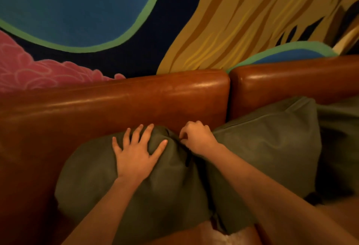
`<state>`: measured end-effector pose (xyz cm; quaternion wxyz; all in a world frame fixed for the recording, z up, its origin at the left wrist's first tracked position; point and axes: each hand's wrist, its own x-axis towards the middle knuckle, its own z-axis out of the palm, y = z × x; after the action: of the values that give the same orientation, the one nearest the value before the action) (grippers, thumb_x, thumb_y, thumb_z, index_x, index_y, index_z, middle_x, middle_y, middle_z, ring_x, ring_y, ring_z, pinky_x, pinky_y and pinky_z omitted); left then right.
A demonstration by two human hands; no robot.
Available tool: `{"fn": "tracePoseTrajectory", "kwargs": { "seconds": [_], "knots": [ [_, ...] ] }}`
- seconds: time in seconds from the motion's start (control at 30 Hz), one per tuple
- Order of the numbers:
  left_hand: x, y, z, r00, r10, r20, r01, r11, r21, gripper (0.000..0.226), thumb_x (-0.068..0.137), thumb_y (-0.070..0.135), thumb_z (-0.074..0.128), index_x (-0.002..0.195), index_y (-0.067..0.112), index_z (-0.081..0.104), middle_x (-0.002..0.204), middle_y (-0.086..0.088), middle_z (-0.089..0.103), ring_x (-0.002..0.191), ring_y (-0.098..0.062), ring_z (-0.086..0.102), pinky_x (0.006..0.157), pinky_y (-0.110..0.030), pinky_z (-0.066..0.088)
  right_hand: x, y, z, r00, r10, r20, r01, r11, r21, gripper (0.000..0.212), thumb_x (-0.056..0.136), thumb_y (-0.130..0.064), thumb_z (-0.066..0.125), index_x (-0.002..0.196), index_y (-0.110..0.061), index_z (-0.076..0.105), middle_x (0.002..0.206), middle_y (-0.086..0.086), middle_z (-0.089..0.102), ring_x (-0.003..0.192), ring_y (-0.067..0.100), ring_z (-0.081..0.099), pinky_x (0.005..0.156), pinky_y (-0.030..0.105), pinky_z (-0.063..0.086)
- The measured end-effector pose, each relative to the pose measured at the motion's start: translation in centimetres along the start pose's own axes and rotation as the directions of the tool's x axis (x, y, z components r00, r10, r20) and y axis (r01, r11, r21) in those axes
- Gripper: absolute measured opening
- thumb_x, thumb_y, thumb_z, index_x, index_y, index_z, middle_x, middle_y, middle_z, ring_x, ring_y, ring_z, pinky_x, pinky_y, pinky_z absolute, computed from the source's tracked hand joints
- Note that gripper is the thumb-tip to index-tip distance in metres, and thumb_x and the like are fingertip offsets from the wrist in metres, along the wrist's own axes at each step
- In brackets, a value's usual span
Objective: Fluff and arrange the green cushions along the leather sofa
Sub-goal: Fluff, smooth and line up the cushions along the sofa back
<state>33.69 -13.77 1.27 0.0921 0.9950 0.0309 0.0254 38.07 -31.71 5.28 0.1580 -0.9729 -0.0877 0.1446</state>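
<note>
Left hand lies flat, fingers spread, pressing the near green cushion, which leans against the leather sofa back. Right hand curls tight, pinching that cushion's top corner beside the second cushion.

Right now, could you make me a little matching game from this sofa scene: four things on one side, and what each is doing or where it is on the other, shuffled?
Things:
1. left hand
2. right hand
3. right green cushion
4. wall mural

States or places:
A. painted in blue, pink and yellow above the leather sofa
B. pinching the fabric at the top corner of the left green cushion
C. leaning against the sofa back, no hand on its face
D. lying flat with spread fingers on the left green cushion

Pairs: 1-D, 2-B, 3-C, 4-A
</note>
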Motion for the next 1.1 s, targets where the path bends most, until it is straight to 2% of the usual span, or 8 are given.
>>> {"fn": "tracePoseTrajectory", "kwargs": {
  "seconds": [0.17,0.33,0.47,0.7,0.83,0.97,1.03,1.1],
  "knots": [
    [-1.0,-2.8,-0.5,0.999,-0.014,-0.041,0.012,0.999,-0.043,0.079,0.074,0.079,0.004,0.145,0.046,0.016,0.154,0.011,0.027,0.144,-0.020,0.018,0.113,-0.056,0.012,-0.3,-1.6,0.5,0.996,-0.046,0.074,0.053,0.994,-0.095,0.019,0.092,-0.038,0.059,0.103,-0.025,0.070,0.134,0.004,0.045,0.127,0.029,0.033,0.105,0.052,0.021],
    [-2.3,-4.6,-0.8,0.998,-0.034,-0.062,0.029,0.996,-0.082,0.079,0.075,0.077,0.005,0.146,0.044,0.019,0.154,0.011,0.027,0.145,-0.019,0.017,0.114,-0.055,0.011,-0.3,-3.3,1.3,0.965,-0.262,-0.013,0.257,0.956,-0.139,0.022,0.087,-0.030,0.066,0.109,-0.031,0.065,0.161,0.001,-0.002,0.147,0.028,-0.009,0.114,0.057,0.006],
    [-3.0,-4.7,-0.8,0.998,-0.027,-0.061,0.023,0.998,-0.064,0.079,0.076,0.077,0.005,0.146,0.044,0.019,0.155,0.011,0.026,0.145,-0.019,0.016,0.114,-0.055,0.009,-0.1,-4.7,2.3,0.918,-0.398,0.010,0.369,0.842,-0.393,0.016,0.093,-0.024,0.057,0.101,-0.027,0.070,0.160,0.001,-0.021,0.145,0.030,-0.024,0.116,0.053,-0.005],
    [-3.5,-5.2,-0.6,0.997,-0.026,-0.077,0.021,0.998,-0.065,0.076,0.078,0.075,0.007,0.146,0.043,0.018,0.154,0.012,0.027,0.145,-0.017,0.016,0.114,-0.054,0.007,0.0,-4.1,2.5,0.911,-0.413,-0.009,0.371,0.828,-0.420,0.014,0.092,-0.026,0.059,0.090,-0.021,0.072,0.161,-0.004,-0.014,0.145,0.029,-0.024,0.116,0.051,-0.007],
    [-3.7,-5.7,-0.4,0.995,-0.035,-0.096,0.025,0.994,-0.102,0.074,0.081,0.073,0.009,0.146,0.041,0.020,0.154,0.011,0.029,0.145,-0.017,0.017,0.114,-0.054,0.008,-0.4,-2.2,0.4,0.930,-0.345,-0.130,0.318,0.929,-0.190,0.011,0.085,-0.033,0.068,0.083,-0.023,0.072,0.162,-0.010,-0.001,0.146,0.021,-0.019,0.115,0.048,0.000],
    [-3.9,-5.9,-0.2,0.993,-0.051,-0.110,0.040,0.994,-0.097,0.072,0.083,0.071,0.011,0.146,0.039,0.024,0.152,0.009,0.034,0.144,-0.018,0.021,0.114,-0.053,0.009,-0.6,-0.7,-0.4,0.953,-0.141,-0.270,0.210,0.946,0.246,0.009,0.085,-0.031,0.069,0.085,-0.024,0.075,0.148,-0.012,0.035,0.142,0.017,0.007,0.106,0.036,0.011],
    [-4.0,-6.0,-0.2,0.993,-0.051,-0.105,0.042,0.995,-0.089,0.073,0.082,0.072,0.011,0.145,0.038,0.027,0.150,0.008,0.036,0.143,-0.018,0.022,0.114,-0.052,0.009,-0.4,-0.7,-0.3,0.962,-0.099,-0.254,0.164,0.955,0.248,0.012,0.091,-0.030,0.063,0.095,-0.024,0.073,0.133,-0.009,0.049,0.133,0.021,0.026,0.098,0.031,0.017],
    [-3.8,-6.1,-0.5,0.994,-0.065,-0.093,0.055,0.993,-0.104,0.075,0.081,0.073,0.009,0.145,0.038,0.028,0.150,0.007,0.037,0.143,-0.018,0.022,0.114,-0.052,0.009,-0.3,-1.4,-0.3,0.957,-0.201,-0.209,0.243,0.950,0.197,0.016,0.094,-0.025,0.059,0.106,-0.023,0.068,0.121,-0.004,0.056,0.120,0.022,0.045,0.099,0.032,0.031]
  ]
}}
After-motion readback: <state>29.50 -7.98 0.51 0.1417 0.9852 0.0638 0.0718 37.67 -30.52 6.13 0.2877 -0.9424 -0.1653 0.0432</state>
